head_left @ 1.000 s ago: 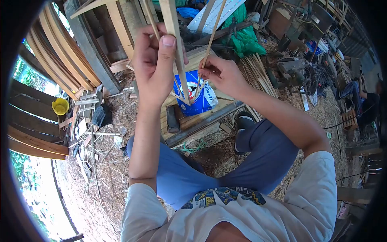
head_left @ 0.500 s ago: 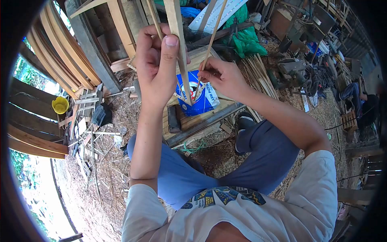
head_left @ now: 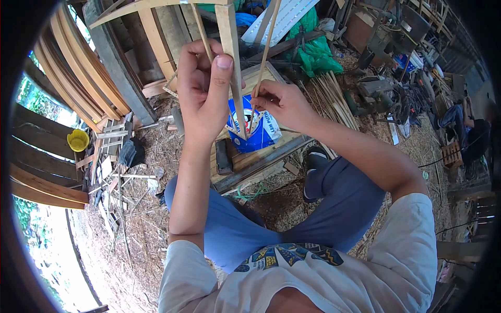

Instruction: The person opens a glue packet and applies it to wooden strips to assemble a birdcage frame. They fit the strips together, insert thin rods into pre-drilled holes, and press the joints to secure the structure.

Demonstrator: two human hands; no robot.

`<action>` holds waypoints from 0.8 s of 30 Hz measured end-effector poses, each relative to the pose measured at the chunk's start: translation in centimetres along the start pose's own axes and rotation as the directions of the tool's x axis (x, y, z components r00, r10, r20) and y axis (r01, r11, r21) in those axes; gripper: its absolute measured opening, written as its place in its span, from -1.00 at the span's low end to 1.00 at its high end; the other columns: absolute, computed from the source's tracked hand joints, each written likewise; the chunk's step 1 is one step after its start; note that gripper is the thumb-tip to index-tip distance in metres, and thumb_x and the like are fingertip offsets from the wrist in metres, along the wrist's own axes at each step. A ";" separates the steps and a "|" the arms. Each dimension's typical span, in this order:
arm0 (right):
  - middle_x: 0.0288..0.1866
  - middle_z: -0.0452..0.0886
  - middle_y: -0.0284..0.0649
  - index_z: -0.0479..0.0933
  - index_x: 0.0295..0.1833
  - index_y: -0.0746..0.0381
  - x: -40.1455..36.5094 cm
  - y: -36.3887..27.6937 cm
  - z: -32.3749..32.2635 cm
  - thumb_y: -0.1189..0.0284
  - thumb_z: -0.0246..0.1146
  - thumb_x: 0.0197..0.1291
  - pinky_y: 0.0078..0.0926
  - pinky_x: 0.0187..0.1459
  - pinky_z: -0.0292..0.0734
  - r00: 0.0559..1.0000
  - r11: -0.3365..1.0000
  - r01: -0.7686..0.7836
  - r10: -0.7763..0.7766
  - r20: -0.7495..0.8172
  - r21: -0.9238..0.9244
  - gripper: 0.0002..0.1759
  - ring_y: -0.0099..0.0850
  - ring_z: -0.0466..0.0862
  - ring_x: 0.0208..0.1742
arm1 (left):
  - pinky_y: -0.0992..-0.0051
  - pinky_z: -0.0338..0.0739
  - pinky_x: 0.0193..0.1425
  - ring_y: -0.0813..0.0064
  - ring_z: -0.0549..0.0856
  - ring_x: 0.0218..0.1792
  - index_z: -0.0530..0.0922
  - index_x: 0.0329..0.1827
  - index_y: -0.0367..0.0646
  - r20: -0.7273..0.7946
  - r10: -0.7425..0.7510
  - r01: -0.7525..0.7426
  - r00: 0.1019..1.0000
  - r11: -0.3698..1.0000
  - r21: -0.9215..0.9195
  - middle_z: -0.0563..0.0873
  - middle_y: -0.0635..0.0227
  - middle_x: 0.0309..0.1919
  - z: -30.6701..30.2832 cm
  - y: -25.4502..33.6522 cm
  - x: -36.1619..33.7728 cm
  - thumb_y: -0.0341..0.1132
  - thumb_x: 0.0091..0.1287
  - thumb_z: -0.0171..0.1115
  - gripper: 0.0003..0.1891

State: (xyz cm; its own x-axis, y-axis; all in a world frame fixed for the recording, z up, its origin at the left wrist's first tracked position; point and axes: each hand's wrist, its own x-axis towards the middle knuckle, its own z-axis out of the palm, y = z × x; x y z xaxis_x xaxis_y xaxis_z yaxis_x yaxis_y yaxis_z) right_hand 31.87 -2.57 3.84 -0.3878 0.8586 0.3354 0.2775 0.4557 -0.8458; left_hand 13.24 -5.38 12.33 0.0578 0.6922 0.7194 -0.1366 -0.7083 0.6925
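My left hand (head_left: 204, 101) is closed around a wooden frame, its thumb pressed on a pale strip (head_left: 228, 36) that points away from me. A curved crosspiece (head_left: 156, 4) meets the strip's far end, and a slimmer strip passes behind my fingers. At the near end is a curved piece with a row of small holes. Between its fingertips my right hand (head_left: 286, 106) pinches a thin wooden stick (head_left: 267, 52), its lower tip at the holed piece. Below both hands lies a blue glue packet (head_left: 257, 142), partly hidden by the frame.
The packet rests on a low wooden bench (head_left: 271, 156), beside a dark block (head_left: 224, 156). Bundled thin sticks (head_left: 334, 101) and a green plastic sheet (head_left: 315, 55) lie beyond. Curved timbers (head_left: 83, 62) and a yellow bucket (head_left: 78, 140) are at left. Another person sits far right.
The frame has shifted slightly downward in view, bringing the curved crosspiece into sight at the top. My right hand and its stick have moved a little left and down.
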 end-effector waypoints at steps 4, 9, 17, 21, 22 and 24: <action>-0.26 0.76 -0.23 0.60 -0.01 0.38 -0.4 0.5 0.3 0.55 0.32 0.42 -0.53 -0.12 0.69 0.999 0.998 0.053 -0.053 0.011 -0.035 -0.87 -0.58 0.76 -0.19 | 0.57 0.60 -0.25 0.65 0.64 -0.34 0.38 0.12 -0.21 0.012 0.003 -0.002 1.000 0.994 -0.106 0.64 0.38 -0.25 0.2 -0.3 -0.1 -0.32 0.60 0.17 -0.78; -0.25 0.74 -0.25 0.59 -0.01 0.37 -0.6 -0.3 -0.5 0.52 0.31 0.44 -0.53 -0.13 0.69 0.999 0.999 0.033 -0.033 0.013 -0.001 -0.86 -0.57 0.75 -0.20 | 0.55 0.61 -0.23 0.66 0.63 -0.32 0.38 0.14 -0.22 -0.024 -0.001 -0.002 1.000 0.994 -0.111 0.64 0.38 -0.24 0.1 -0.2 -0.4 -0.31 0.61 0.16 -0.78; -0.27 0.60 -0.31 0.48 0.07 0.32 -0.2 -0.4 -8.4 0.51 0.14 0.53 -0.55 -0.29 0.59 0.989 0.960 0.087 -0.051 -0.138 0.266 -0.87 -0.57 0.67 -0.40 | 0.49 0.58 -0.20 0.50 0.64 -0.28 0.28 0.32 -0.23 -0.040 0.094 -0.093 0.995 0.996 0.013 0.63 0.20 -0.13 0.2 -1.7 -2.1 -0.20 0.58 0.21 -0.56; -0.35 0.51 -0.39 0.55 0.10 0.31 -0.8 -0.2 -14.0 0.40 0.13 0.56 -0.58 -0.42 0.48 0.949 0.973 0.095 -0.024 -0.315 0.212 -0.79 -0.59 0.58 -0.50 | 0.44 0.60 -0.11 0.44 0.65 -0.17 0.22 0.43 -0.21 -0.055 0.167 -0.161 0.984 0.983 0.091 0.59 0.16 0.00 0.4 -2.8 -2.5 -0.27 0.52 0.27 -0.45; -0.35 0.51 -0.39 0.55 0.10 0.30 -1.0 0.1 -15.3 0.39 0.13 0.57 -0.59 -0.42 0.48 0.941 0.981 0.054 0.013 -0.339 0.187 -0.78 -0.60 0.57 -0.50 | 0.44 0.60 -0.08 0.44 0.65 -0.15 0.21 0.46 -0.21 -0.074 0.169 -0.159 0.983 0.979 0.126 0.58 0.16 0.02 0.6 -2.8 -2.7 -0.30 0.50 0.29 -0.42; -0.35 0.51 -0.40 0.55 0.11 0.28 -1.3 1.0 -18.0 0.38 0.13 0.57 -0.59 -0.42 0.48 0.919 0.988 -0.033 0.088 -0.384 0.148 -0.78 -0.61 0.55 -0.50 | 0.30 0.59 0.16 0.33 0.65 0.02 0.15 0.53 -0.20 -0.037 0.167 -0.159 0.985 0.973 0.169 0.57 0.05 0.16 0.8 -2.7 -2.9 -0.29 0.43 0.36 -0.29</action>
State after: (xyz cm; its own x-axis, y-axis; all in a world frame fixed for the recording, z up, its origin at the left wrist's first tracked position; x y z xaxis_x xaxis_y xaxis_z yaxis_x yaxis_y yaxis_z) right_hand 48.48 0.97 9.98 0.0057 0.9196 0.3928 0.1574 0.3871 -0.9085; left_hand 14.19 -5.62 8.41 -0.0021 0.5688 0.8225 0.0254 -0.8222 0.5686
